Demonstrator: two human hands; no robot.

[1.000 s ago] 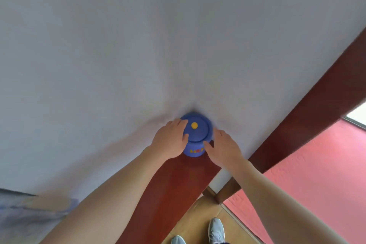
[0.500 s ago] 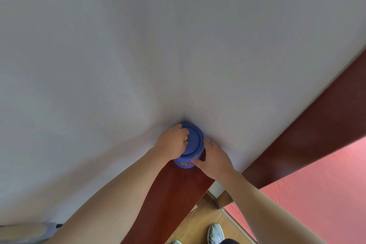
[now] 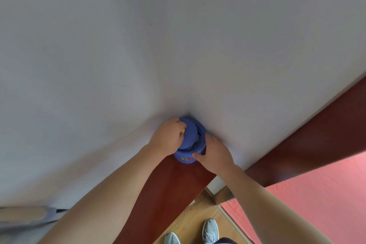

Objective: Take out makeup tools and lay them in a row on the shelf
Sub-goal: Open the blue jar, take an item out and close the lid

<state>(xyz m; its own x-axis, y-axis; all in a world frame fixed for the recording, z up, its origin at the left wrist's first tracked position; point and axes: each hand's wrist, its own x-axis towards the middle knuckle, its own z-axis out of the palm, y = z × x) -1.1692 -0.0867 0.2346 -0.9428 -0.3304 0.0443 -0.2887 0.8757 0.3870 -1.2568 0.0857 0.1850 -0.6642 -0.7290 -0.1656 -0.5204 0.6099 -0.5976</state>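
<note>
The grip of the left hand [image 3: 167, 139] is closed tight, fingers curled over the yellow knob [image 3: 183, 130] of the lid [image 3: 191, 132], so that we see only a sliver of yellow between the knuckles. The lid sits tilted on the blue jar [image 3: 186, 161], with a gap open on the side towards the right hand [image 3: 216, 154]. That hand's grip wraps the jar's body from the right. Its thumb lies across the front and covers part of the yellow and red lettering [image 3: 185, 158], which we cannot read.

Through the gap we make out only dim grey shapes [image 3: 196, 144]. We cannot tell whether these are the makeup tools.

The jar stands at the far end of the dark red shelf [image 3: 168, 190], pushed into the corner where the white wall [image 3: 118, 55] folds. Both forearms hide much of the shelf's near part.

Below, grey shoes [image 3: 211, 231] stand on a wooden floor [image 3: 196, 222], cut off by the frame's lower edge. A pink surface [image 3: 316, 194] fills the lower right. At the lower left lies a pale blurred shape [image 3: 21, 214] that we cannot identify.
</note>
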